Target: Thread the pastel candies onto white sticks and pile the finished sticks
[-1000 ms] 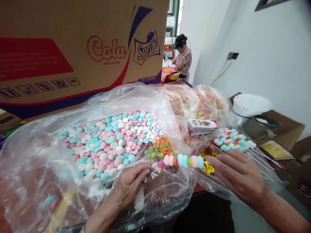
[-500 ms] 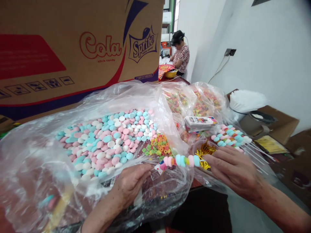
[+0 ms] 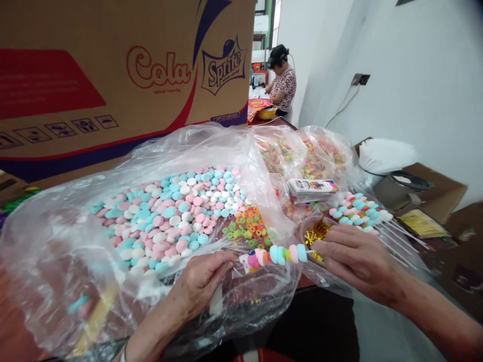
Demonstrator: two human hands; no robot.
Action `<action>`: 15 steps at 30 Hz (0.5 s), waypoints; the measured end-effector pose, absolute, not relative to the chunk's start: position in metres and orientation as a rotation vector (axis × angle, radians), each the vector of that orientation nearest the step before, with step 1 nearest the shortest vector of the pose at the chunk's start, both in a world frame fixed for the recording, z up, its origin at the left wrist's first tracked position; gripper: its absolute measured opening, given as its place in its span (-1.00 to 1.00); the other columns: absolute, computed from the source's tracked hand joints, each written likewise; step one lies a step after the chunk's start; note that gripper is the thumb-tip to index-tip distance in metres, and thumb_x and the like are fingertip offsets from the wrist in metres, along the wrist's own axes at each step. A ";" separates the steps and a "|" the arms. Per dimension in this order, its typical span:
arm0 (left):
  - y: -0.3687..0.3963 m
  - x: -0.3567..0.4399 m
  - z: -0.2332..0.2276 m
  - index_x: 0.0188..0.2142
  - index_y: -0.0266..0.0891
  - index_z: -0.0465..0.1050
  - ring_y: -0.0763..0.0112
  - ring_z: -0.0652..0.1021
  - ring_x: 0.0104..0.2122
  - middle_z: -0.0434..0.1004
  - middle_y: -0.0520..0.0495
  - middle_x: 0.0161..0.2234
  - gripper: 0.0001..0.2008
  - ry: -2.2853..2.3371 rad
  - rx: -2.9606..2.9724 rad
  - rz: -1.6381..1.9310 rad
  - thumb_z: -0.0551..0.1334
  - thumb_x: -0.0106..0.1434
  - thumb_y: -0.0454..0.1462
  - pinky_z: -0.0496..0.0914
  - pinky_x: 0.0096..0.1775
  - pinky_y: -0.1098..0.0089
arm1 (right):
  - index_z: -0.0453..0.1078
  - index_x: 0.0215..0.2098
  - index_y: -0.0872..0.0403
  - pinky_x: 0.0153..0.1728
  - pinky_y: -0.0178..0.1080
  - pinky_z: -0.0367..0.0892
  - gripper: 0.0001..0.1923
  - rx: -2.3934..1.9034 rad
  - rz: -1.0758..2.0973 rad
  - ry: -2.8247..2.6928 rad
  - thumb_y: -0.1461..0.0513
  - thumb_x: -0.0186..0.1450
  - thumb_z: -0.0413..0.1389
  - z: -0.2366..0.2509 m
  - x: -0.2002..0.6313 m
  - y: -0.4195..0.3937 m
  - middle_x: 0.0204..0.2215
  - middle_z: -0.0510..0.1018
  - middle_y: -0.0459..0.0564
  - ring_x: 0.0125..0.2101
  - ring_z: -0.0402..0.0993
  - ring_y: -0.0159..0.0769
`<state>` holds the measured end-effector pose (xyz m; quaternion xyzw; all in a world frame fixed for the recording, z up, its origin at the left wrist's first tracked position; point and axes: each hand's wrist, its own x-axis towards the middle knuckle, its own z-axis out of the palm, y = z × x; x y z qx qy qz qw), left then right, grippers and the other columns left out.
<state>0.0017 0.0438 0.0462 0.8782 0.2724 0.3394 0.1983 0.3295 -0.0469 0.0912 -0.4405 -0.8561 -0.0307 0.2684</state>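
My right hand (image 3: 354,261) holds a candy skewer (image 3: 277,255) by its stick, with pink, blue and green candies threaded on it and a small printed tag at its left tip. My left hand (image 3: 202,281) rests on the clear plastic bag (image 3: 68,251), fingertips pinching at the skewer's left tip. The bag holds a heap of pink, blue and white round candies (image 3: 177,216) and small coloured ring candies (image 3: 247,226). Finished skewers (image 3: 358,211) lie to the right, just beyond my right hand.
A large Cola/Sprite cardboard box (image 3: 113,75) stands behind the bag. More bags of coloured rings (image 3: 302,156), a stack of cards (image 3: 311,188), gold twist ties (image 3: 317,234) and a bowl of white sticks (image 3: 385,156) lie at the right. Another person (image 3: 283,85) sits far back.
The skewer has shifted slightly left and down, its candies now bunched closer together toward my left fingertips. My right hand followed it leftward.
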 end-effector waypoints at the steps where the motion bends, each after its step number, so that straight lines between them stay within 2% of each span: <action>1: 0.044 0.001 0.046 -0.15 -0.18 0.52 0.45 0.65 -0.41 0.69 0.02 -0.34 -0.82 0.770 2.468 0.943 0.18 0.31 -0.37 0.47 -0.34 0.56 | 0.40 -0.18 0.09 -0.35 -0.22 0.17 -0.84 -1.209 -0.055 -2.313 0.37 0.35 0.02 0.093 0.329 -0.046 -0.44 0.47 -0.04 -0.42 0.30 -0.32; 6: 0.045 0.002 0.051 -0.16 -0.17 0.53 0.42 0.64 -0.45 0.68 0.02 -0.39 -0.81 0.837 2.479 0.844 0.15 0.32 -0.35 0.46 -0.38 0.53 | 0.43 -0.18 0.08 -0.38 -0.24 0.16 -0.80 -1.232 0.015 -2.342 0.35 0.37 -0.02 0.096 0.325 -0.044 -0.49 0.44 -0.06 -0.44 0.31 -0.33; 15: 0.041 -0.001 0.059 -0.21 -0.19 0.51 0.49 0.57 -0.50 0.62 0.06 -0.45 -0.85 0.901 2.359 0.766 0.15 0.32 -0.34 0.39 -0.42 0.56 | 0.47 -0.21 0.07 -0.37 -0.27 0.24 -0.78 -1.346 0.123 -2.288 0.31 0.38 -0.03 0.091 0.325 -0.041 -0.46 0.49 -0.03 -0.41 0.40 -0.32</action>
